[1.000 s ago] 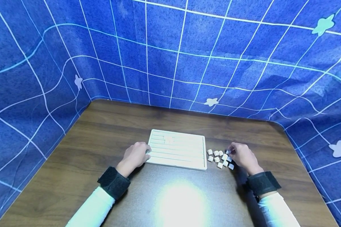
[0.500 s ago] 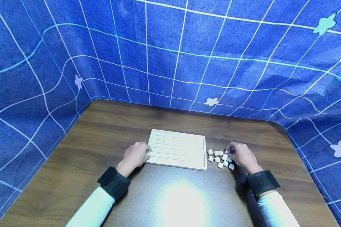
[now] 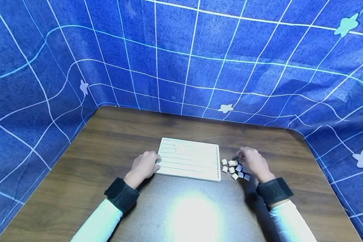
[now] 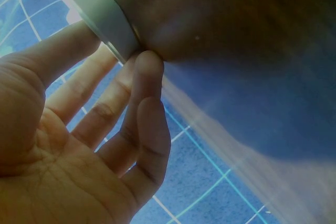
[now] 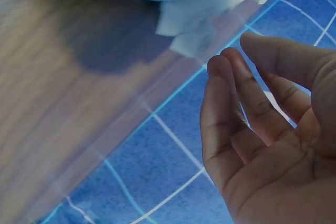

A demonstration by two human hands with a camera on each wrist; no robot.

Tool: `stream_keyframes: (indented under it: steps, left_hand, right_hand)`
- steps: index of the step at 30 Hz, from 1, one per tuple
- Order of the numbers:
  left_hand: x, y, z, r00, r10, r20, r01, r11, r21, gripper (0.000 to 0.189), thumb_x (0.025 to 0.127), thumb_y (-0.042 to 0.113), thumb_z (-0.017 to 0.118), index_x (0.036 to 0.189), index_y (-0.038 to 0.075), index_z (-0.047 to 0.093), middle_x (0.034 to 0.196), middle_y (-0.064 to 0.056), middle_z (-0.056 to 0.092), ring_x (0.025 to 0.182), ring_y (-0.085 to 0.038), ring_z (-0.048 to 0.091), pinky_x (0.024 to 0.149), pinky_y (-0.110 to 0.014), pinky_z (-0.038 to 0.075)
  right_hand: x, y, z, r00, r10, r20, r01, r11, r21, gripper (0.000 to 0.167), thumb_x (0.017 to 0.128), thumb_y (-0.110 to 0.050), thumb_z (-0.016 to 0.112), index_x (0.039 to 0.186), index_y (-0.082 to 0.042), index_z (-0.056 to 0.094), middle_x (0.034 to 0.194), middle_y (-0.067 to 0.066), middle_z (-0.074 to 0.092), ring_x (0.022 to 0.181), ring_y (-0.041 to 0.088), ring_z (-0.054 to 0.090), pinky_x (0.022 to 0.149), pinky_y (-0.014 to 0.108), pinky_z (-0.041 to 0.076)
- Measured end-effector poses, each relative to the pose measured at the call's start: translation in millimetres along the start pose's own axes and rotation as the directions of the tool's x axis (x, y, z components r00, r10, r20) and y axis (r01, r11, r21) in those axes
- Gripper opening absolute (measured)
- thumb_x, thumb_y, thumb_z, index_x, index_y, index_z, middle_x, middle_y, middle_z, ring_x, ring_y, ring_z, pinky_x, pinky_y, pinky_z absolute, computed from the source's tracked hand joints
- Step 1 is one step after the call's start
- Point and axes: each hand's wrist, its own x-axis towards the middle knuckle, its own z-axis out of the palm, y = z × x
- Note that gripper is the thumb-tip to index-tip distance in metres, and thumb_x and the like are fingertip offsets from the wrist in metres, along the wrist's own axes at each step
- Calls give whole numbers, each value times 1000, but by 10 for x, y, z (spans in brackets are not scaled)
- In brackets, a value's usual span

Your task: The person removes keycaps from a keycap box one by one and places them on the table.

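A flat white board (image 3: 193, 160) with raised rims and long slots lies on the wooden table. My left hand (image 3: 145, 166) holds its left edge, thumb and fingertips at the rim. In the left wrist view, the board's corner (image 4: 113, 24) meets the thumb and fingers. My right hand (image 3: 254, 163) hovers over the far right of a cluster of small white tiles (image 3: 231, 170), fingers bent toward the thumb. In the right wrist view the fingers (image 5: 257, 103) show bare skin, the index tip is hidden behind the thumb, and I cannot tell whether a tile is there.
The brown table (image 3: 124, 127) carries a bright glare in front of the board. A blue curtain (image 3: 175, 50) with white grid lines and stars surrounds its back and sides. Black bands (image 3: 122, 195) wrap both wrists.
My right hand has risen and shifted left and away from me, its shadow now darkening several tiles. The small tile earlier seen at its fingertips is out of sight. My left hand and the board stay put.
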Motion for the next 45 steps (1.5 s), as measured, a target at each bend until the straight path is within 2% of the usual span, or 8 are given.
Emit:
stream_keyframes:
  steps: [9, 15, 19, 22, 29, 34, 39, 45]
  left_hand:
    - [-2, -1, -8, 1000, 2, 2, -2, 1000, 6, 19, 92, 16, 79, 110, 10, 77, 109, -10, 73, 98, -35, 71, 72, -46, 60]
    - [0, 2, -8, 1000, -5, 5, 5, 1000, 6, 19, 92, 16, 78, 110, 10, 77, 111, -10, 73, 99, -35, 71, 72, -46, 60]
    - [7, 2, -9, 1000, -16, 16, 16, 1000, 10, 20, 92, 17, 78, 111, 11, 77, 113, -10, 73, 101, -35, 71, 73, -46, 60]
    - [10, 2, -9, 1000, -21, 19, 20, 1000, 10, 20, 92, 17, 78, 111, 11, 77, 113, -10, 73, 100, -35, 71, 74, -46, 60]
    - [-2, 10, -9, 1000, -21, 11, 21, 1000, 3, 20, 92, 17, 78, 111, 11, 77, 112, -9, 73, 99, -35, 71, 73, -46, 60]
    - [-12, 13, -16, 1000, -20, 7, 20, 1000, -2, 20, 91, 16, 79, 111, 11, 77, 112, -8, 73, 98, -35, 72, 72, -46, 60]
    - [-8, 10, -10, 1000, -23, 9, 23, 1000, 6, 20, 92, 17, 78, 112, 11, 77, 111, -8, 73, 98, -34, 71, 73, -46, 60]
    - [-5, 4, 6, 1000, -15, -6, 15, 1000, -1, 20, 91, 16, 79, 110, 11, 77, 110, -8, 73, 98, -34, 71, 73, -47, 59]
  right_hand:
    - [206, -306, 34, 998, -56, -40, 56, 998, 17, 15, 82, 7, 71, 92, -4, 70, 88, 10, 68, 81, 28, 71, 66, 47, 59]
    - [376, -547, 115, 996, -86, -30, 87, 996, 23, 17, 84, 9, 67, 96, -3, 70, 84, 7, 64, 72, 22, 62, 58, 43, 55]
    - [480, -731, 182, 994, -107, -8, 107, 993, 40, 18, 86, 7, 68, 101, -2, 71, 93, 10, 69, 79, 25, 69, 64, 44, 58]
    - [546, -869, 233, 989, -150, -5, 150, 986, 72, 17, 87, 7, 70, 103, 0, 71, 98, 13, 72, 86, 28, 72, 70, 45, 60]
    - [660, -1137, 377, 969, -244, -26, 246, 963, 108, 19, 85, 1, 76, 103, -1, 71, 97, 12, 72, 87, 27, 72, 70, 42, 61]
    - [732, -1291, 482, 967, -255, 9, 252, 960, 121, 19, 86, -4, 79, 104, -3, 71, 99, 12, 73, 91, 27, 73, 75, 43, 61]
    - [780, -1391, 573, 973, -223, 65, 214, 969, 123, 20, 88, -6, 80, 106, -5, 72, 102, 11, 73, 96, 27, 73, 77, 42, 61]
    - [818, -1440, 662, 977, -207, 59, 202, 976, 83, 20, 85, -5, 81, 103, -6, 73, 102, 11, 73, 93, 26, 73, 72, 40, 61]
